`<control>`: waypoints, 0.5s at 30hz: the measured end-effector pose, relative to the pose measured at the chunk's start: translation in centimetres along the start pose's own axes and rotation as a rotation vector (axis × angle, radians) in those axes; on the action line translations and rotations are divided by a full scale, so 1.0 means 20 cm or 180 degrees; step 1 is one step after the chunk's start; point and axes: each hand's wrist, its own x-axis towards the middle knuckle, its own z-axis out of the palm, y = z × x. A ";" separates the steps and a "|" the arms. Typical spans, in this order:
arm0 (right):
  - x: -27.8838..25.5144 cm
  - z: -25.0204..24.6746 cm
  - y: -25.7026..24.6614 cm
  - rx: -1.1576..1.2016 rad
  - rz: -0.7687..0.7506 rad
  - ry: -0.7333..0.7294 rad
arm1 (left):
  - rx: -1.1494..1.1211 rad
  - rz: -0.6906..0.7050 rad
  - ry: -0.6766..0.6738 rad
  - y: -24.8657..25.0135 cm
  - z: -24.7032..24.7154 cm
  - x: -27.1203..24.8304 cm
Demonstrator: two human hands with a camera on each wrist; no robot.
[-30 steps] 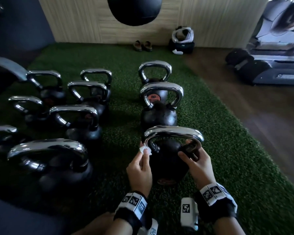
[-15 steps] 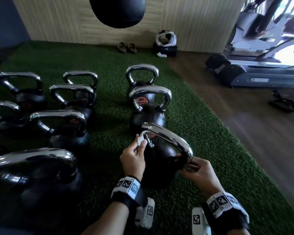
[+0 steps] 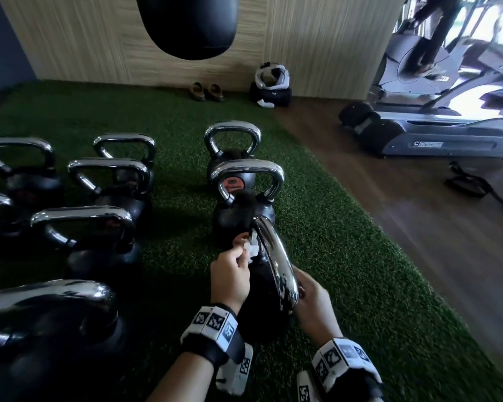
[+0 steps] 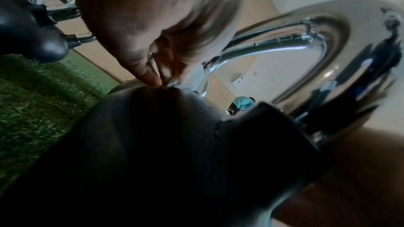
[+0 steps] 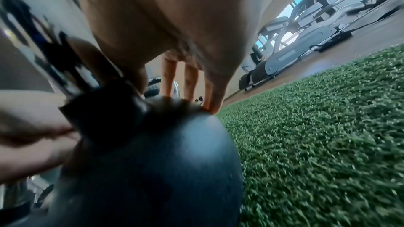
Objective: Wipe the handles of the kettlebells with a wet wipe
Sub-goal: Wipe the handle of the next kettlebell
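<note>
The nearest kettlebell (image 3: pixel 262 309) is black and stands on green turf, its chrome handle (image 3: pixel 276 265) turned edge-on to me. My left hand (image 3: pixel 230 274) pinches a white wet wipe (image 3: pixel 251 250) against the far leg of that handle. In the left wrist view the fingertips (image 4: pixel 153 77) press the wipe (image 4: pixel 192 78) onto the chrome handle (image 4: pixel 317 49) just above the black body (image 4: pixel 153 144). My right hand (image 3: pixel 311 300) is on the near right side. Its straight fingers (image 5: pixel 190 84) rest on top of the body (image 5: pixel 153 161), thumb beside the handle's base.
Two more kettlebells (image 3: pixel 246 187) stand in line just beyond, and several others (image 3: pixel 84 227) fill the turf to the left. A black punching bag (image 3: pixel 186 24) hangs ahead. Shoes (image 3: pixel 206 91) and a bag (image 3: pixel 270 91) lie by the wall. Cardio machines (image 3: pixel 433 134) stand on the wooden floor at right.
The near kettlebell has turned from broadside to edge-on. My left hand has stayed on the handle's leg with the wipe, and my right hand has come round to the near side.
</note>
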 end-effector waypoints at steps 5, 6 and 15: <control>0.02 0.02 0.01 0.0039 0.0161 -0.0152 | -0.0047 -0.0049 0.0164 0.14 -0.03 0.01; 0.02 0.02 0.01 0.0026 0.0170 -0.0156 | -0.0147 -0.0028 0.0242 0.17 -0.03 0.00; 0.02 0.02 0.05 0.0066 0.0073 -0.0039 | -0.1228 -0.0271 0.0294 0.25 -0.12 0.06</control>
